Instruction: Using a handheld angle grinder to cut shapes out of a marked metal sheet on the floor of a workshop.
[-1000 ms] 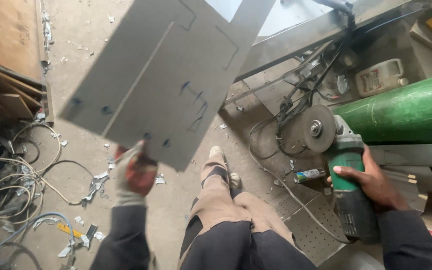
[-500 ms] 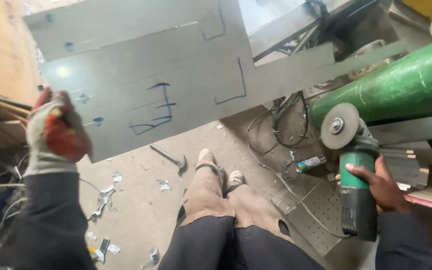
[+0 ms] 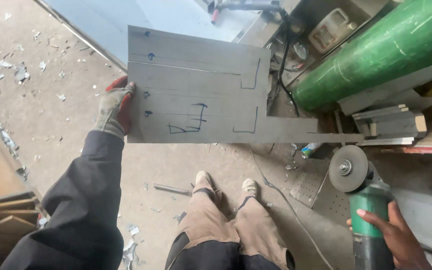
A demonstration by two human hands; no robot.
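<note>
Left hand: the gloved left hand [image 3: 116,107], in a worn grey glove with red at the fingers, sits left of centre in the frame and is closed on the left edge of the metal sheet [image 3: 201,97], holding it up flat toward the camera.
Metal sheet: a grey plate filling the upper middle of the frame, stepped along its right side and running out into a narrow strip toward the right; dark pen lines and small marks are drawn across its face.
Right hand: the bare right hand [image 3: 396,240], at the lower right corner, is wrapped around the green body of the angle grinder [image 3: 363,205].
Angle grinder: lower right of the frame, its round grey disc pointing up and left, well apart from the sheet and just below the sheet's narrow strip.
Gas cylinder: a green gas cylinder [image 3: 376,52] lies slanted across the upper right.
Offcuts: a stack of grey metal strips [image 3: 388,122] rests at the right edge, below the cylinder.
Cables: black cables [image 3: 281,65] hang behind the sheet's right side.
Floor: a concrete floor [image 3: 51,60] strewn with small metal scraps on the left.
Legs: the person's tan trousers and shoes [image 3: 223,187] show at the bottom centre.
</note>
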